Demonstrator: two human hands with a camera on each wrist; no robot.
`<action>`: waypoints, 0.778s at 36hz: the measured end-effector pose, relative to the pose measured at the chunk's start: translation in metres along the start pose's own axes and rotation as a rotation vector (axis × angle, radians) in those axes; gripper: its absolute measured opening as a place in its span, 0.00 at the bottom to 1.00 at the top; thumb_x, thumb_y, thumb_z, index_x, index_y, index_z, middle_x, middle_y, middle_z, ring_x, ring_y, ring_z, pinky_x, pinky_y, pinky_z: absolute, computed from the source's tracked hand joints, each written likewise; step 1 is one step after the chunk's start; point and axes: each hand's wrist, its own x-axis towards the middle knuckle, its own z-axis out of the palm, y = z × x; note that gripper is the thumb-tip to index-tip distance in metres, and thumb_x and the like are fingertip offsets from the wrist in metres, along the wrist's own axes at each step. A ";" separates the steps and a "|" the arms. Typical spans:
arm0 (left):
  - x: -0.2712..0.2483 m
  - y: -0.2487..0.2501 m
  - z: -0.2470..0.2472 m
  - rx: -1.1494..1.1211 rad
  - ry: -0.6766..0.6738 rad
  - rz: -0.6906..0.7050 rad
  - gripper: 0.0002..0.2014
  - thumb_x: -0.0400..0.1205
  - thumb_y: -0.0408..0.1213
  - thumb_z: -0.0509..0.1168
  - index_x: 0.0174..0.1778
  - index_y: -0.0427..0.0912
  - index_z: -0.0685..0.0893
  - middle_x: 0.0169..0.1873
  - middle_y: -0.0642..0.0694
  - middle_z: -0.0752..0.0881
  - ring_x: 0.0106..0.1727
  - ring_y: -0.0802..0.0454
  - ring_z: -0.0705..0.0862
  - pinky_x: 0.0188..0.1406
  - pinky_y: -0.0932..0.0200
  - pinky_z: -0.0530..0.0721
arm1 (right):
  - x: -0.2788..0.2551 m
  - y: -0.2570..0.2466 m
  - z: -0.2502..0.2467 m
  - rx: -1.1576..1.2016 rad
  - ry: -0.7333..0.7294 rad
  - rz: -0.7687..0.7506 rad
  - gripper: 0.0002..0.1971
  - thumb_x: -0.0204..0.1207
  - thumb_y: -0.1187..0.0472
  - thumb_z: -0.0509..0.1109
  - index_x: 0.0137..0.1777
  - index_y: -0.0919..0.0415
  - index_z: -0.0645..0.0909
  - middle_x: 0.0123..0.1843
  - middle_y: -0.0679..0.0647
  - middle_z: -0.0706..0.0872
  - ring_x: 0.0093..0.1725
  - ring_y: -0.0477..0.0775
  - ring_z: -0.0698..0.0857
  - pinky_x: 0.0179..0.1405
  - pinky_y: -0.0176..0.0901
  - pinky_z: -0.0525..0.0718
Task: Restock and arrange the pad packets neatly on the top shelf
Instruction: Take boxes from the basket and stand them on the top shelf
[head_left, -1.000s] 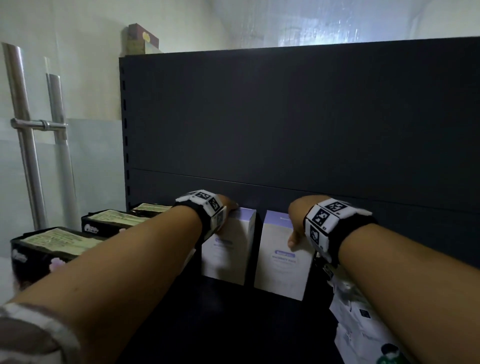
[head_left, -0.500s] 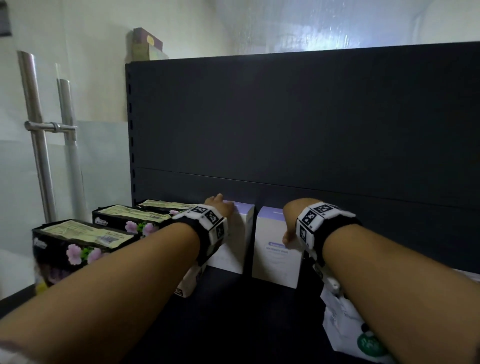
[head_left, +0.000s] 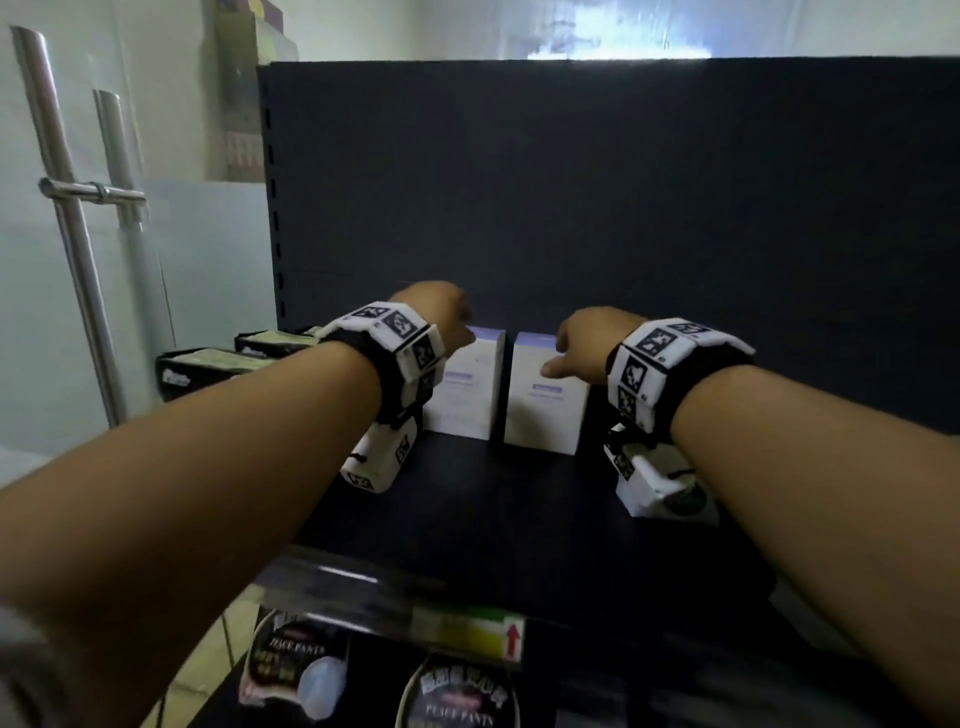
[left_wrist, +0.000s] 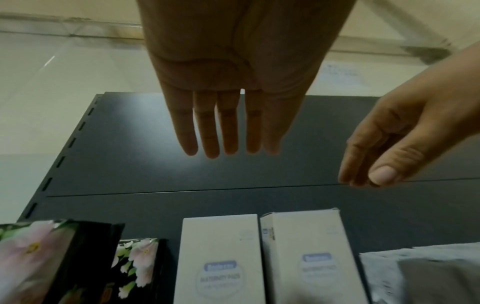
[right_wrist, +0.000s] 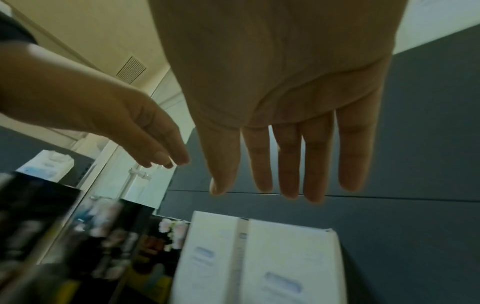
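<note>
I have two white boxes of maternity pads standing upright side by side at the back of the shelf (head_left: 519, 509), close to the dark back panel (head_left: 571, 182). The left box (head_left: 470, 387) sits just below my left hand's fingertips, the right box (head_left: 545, 397) just below my right hand's, with a narrow gap between them. Each is a plain white carton with a pale lilac top and a small blue label on the front; one top corner of the right box looks slightly dented in the left wrist view.

I judge them light, stiff enough to hold shape, and smooth but not slippery. Thin card will crush if pinched hard, so I would grip across the two broad faces near the top, or push flat on the front to slide them.

My left hand (left_wrist: 228, 86) is held flat with straight fingers (left_wrist: 207, 133), holding nothing. My right hand (right_wrist: 285, 92) is likewise spread with fingers (right_wrist: 314, 164) extended and empty, hovering above the boxes.

Left of my left fingers lie black flowered packets (left_wrist: 135, 267). Right of the boxes is a crinkled white packet (left_wrist: 415, 267).
</note>
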 end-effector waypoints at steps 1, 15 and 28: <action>-0.010 -0.001 -0.001 -0.029 0.023 0.022 0.14 0.79 0.44 0.67 0.60 0.46 0.85 0.60 0.44 0.85 0.60 0.42 0.82 0.52 0.55 0.78 | -0.011 -0.007 0.000 0.011 0.001 0.013 0.22 0.76 0.41 0.69 0.56 0.61 0.84 0.55 0.56 0.87 0.53 0.59 0.85 0.54 0.50 0.84; -0.164 -0.051 -0.002 -0.353 0.080 0.188 0.10 0.81 0.41 0.64 0.52 0.45 0.88 0.53 0.46 0.89 0.56 0.47 0.84 0.56 0.52 0.81 | -0.154 -0.126 0.020 0.122 0.081 0.106 0.13 0.75 0.53 0.65 0.33 0.59 0.75 0.37 0.55 0.78 0.39 0.59 0.78 0.31 0.40 0.69; -0.285 -0.105 0.062 -0.543 -0.149 0.119 0.08 0.79 0.39 0.69 0.51 0.45 0.89 0.45 0.52 0.88 0.45 0.58 0.83 0.39 0.70 0.70 | -0.230 -0.211 0.092 0.202 -0.328 -0.113 0.16 0.80 0.53 0.66 0.34 0.63 0.75 0.30 0.53 0.74 0.37 0.57 0.78 0.39 0.43 0.76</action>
